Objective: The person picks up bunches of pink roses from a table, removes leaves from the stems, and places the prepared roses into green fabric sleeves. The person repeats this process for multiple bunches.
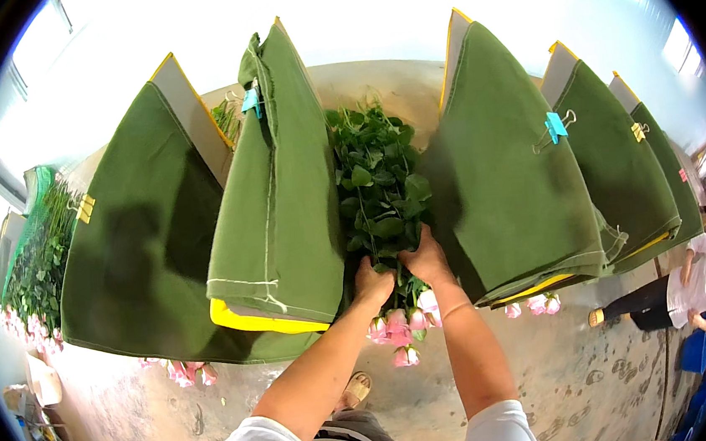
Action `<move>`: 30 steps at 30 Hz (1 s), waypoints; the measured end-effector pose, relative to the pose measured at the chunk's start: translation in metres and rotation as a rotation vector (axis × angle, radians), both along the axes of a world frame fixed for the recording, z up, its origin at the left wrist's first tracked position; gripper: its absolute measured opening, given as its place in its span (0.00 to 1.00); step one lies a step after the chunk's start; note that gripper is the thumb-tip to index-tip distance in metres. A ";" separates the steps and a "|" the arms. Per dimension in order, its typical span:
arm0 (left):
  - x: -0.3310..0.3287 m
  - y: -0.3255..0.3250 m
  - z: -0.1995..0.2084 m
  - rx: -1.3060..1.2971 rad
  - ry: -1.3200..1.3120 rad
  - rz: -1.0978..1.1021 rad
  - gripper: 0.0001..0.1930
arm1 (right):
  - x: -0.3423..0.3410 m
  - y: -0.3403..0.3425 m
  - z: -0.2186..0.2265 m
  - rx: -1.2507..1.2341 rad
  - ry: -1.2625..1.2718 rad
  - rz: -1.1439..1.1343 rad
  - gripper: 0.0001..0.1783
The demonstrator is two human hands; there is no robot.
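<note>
A pale wall (335, 12) fills the background above us, and a scuffed floor (230, 395) lies below. Our left hand (373, 282) and right hand (426, 262) sit side by side at the near end of one bunch of roses (398, 327), fingers bent among the leaves. Foliage hides the fingertips, so we are unable to say whether either is closed on the stems. The roses lie between a left flap (293, 209) and a right flap (517, 172), both green, with foliage running away from us and pink heads toward us. We judge the work to be midway: the heads all face one way and our hands are at the bunch, but it is not out of the gap, and we see no tie. Farther out, heads of other roses (537, 305) poke from under neighbouring flaps, away from our hands. At the far right we see a person (702, 278) near blue crates (698, 350).
</note>
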State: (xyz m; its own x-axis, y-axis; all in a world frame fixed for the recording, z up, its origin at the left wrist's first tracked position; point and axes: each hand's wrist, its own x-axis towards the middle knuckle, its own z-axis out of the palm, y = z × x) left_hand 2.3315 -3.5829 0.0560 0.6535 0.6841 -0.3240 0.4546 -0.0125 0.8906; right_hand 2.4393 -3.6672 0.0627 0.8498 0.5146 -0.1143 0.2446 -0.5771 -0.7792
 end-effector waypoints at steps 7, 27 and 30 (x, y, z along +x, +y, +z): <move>-0.029 -0.003 -0.004 0.096 -0.165 -0.051 0.29 | -0.023 -0.063 0.038 0.134 -0.044 -0.053 0.33; -0.054 -0.009 0.015 -0.102 0.044 -0.185 0.32 | -0.053 -0.074 -0.006 0.500 0.371 -0.299 0.19; -0.050 -0.010 0.008 0.009 0.162 -0.344 0.40 | -0.056 -0.082 0.044 0.545 0.268 -0.299 0.18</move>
State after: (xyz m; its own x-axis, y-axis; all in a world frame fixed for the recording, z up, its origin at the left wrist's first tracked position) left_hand 2.2818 -3.5930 0.0641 0.7860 0.4369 -0.4373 0.5577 -0.1961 0.8065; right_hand 2.3837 -3.7488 0.1065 0.9429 0.3057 -0.1320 -0.1069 -0.0976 -0.9895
